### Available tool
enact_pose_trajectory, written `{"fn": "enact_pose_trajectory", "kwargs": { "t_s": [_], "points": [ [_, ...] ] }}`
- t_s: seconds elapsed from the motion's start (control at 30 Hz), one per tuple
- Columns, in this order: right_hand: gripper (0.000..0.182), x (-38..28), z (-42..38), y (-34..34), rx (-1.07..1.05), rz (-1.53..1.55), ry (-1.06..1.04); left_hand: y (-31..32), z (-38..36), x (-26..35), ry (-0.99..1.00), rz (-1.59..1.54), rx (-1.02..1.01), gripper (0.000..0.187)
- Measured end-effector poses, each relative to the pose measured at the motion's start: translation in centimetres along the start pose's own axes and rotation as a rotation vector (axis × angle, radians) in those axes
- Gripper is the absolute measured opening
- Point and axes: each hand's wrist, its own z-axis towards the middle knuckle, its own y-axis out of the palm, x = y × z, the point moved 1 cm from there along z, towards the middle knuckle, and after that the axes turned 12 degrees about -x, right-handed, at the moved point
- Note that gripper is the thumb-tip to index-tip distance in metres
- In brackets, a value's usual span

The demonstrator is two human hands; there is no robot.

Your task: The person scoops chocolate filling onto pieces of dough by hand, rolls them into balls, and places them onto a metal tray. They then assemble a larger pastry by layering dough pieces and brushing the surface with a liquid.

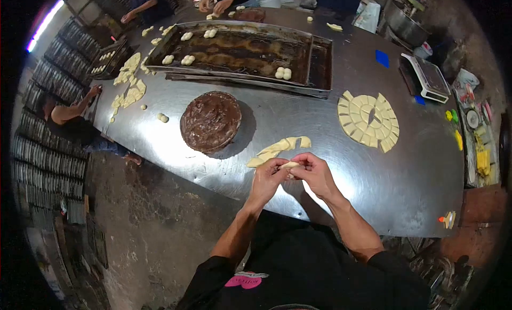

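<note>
Between the fingertips of my left hand [266, 180] and my right hand [314, 175], a small piece of pale dough [289, 165] is pinched just above the table's near edge. Both hands are closed on it, and its underside is hidden by the fingers. Just beyond them lies a curved strip of cut dough [282, 146]. A round mound of chocolate-brown filling [211, 122] sits to the left of my hands, its container mostly hidden. Farther right, a round sheet of dough cut into many pieces [368, 122] lies flat.
Large dark baking trays [234, 72] holding clustered dough balls [283, 73] stand across the steel table [298, 110]. More cut dough [129, 91] lies at left. A scale [426, 78] is at right. Other people work at the far side and a person [69, 115] at left.
</note>
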Motion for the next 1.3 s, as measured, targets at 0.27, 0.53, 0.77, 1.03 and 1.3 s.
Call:
{"fn": "enact_pose_trajectory", "kwargs": {
  "t_s": [0.27,0.53,0.77,1.03,1.3],
  "points": [
    [0.029,0.3,3.5,2.8,-0.131,0.567,0.124,-5.0,-1.3,-0.5,0.092,-0.349,0.02,0.024],
    [0.045,4.6,9.6,8.7,0.119,0.668,0.14,-7.3,-2.4,-4.4,0.109,0.478,0.355,0.039],
    [0.04,2.7,20.2,15.1,-0.218,-0.826,-0.355,-14.9,-6.9,-3.7,0.12,0.38,0.479,0.032],
    [0.039,5.0,23.3,18.7,-0.614,-1.271,-0.482,-20.7,-11.4,-4.9,0.045,0.334,0.66,0.025],
    [0.037,2.5,22.1,16.3,-0.572,0.112,0.486,-18.0,-6.7,-3.2,0.164,-0.647,0.559,0.029]
  ]
}}
